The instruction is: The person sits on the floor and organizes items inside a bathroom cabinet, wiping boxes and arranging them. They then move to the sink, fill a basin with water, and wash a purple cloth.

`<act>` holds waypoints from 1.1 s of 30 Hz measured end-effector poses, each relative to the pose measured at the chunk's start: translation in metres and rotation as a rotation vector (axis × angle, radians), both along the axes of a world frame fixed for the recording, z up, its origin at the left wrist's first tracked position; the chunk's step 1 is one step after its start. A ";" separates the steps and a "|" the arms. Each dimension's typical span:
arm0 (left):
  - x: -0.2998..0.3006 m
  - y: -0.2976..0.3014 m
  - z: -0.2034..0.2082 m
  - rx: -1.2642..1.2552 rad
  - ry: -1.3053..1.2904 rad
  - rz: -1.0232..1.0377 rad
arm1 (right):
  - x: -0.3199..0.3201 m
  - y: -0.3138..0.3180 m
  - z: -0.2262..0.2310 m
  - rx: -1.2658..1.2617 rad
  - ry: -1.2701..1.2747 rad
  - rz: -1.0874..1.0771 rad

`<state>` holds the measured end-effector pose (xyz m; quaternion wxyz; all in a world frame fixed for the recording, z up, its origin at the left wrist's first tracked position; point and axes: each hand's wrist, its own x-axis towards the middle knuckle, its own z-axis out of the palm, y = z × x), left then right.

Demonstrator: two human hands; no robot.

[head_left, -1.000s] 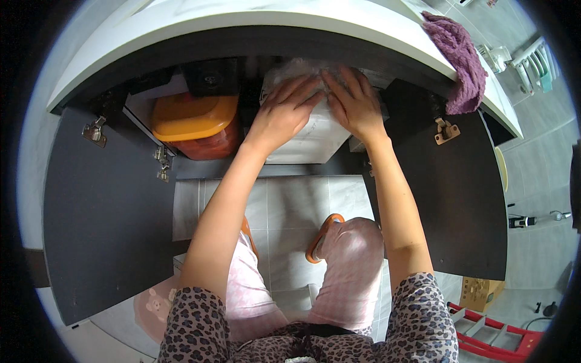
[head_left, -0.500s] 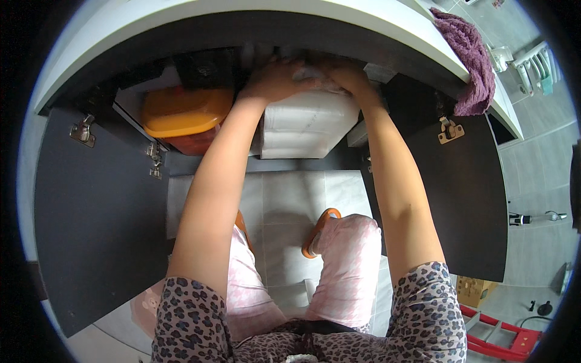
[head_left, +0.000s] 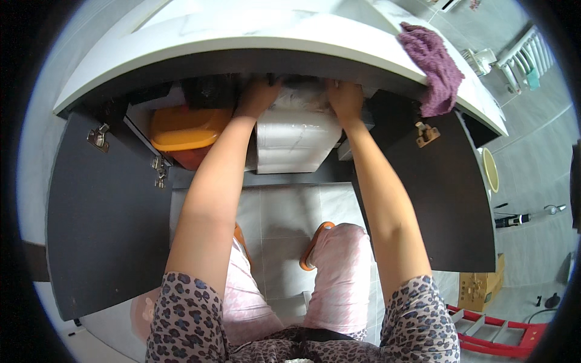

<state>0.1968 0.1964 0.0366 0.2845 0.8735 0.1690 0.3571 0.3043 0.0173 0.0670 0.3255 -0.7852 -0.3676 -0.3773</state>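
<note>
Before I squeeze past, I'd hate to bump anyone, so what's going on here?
A person's bare left hand and right hand reach into an open dark-grey cabinet, at the far end of a shiny white box-shaped package. Whether they grip it is unclear. A red tub with an orange lid stands left of the package.

Countertop [head_left: 242, 30] overhangs the white package [head_left: 293, 145], its front free.

Purple towel [head_left: 432, 65], red ladder [head_left: 498, 323]
</note>
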 end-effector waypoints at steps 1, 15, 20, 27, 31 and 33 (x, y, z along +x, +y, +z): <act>0.002 0.004 -0.008 0.052 -0.120 0.006 | -0.013 -0.010 0.010 0.003 -0.073 0.059; -0.242 -0.132 0.046 -0.036 -0.251 0.008 | -0.126 -0.143 0.211 0.154 -0.360 -0.037; -0.385 -0.171 0.031 0.227 -0.265 0.291 | -0.037 -0.130 0.219 -0.173 0.008 -0.106; -0.498 -0.143 0.081 0.292 -0.528 0.946 | -0.042 -0.116 0.202 -0.114 0.103 0.045; -0.522 -0.095 0.094 -0.133 -0.719 0.713 | -0.077 -0.127 0.213 -0.180 0.097 0.113; -0.519 -0.098 0.110 -0.442 -0.694 0.611 | -0.103 -0.140 0.218 -0.234 0.069 0.147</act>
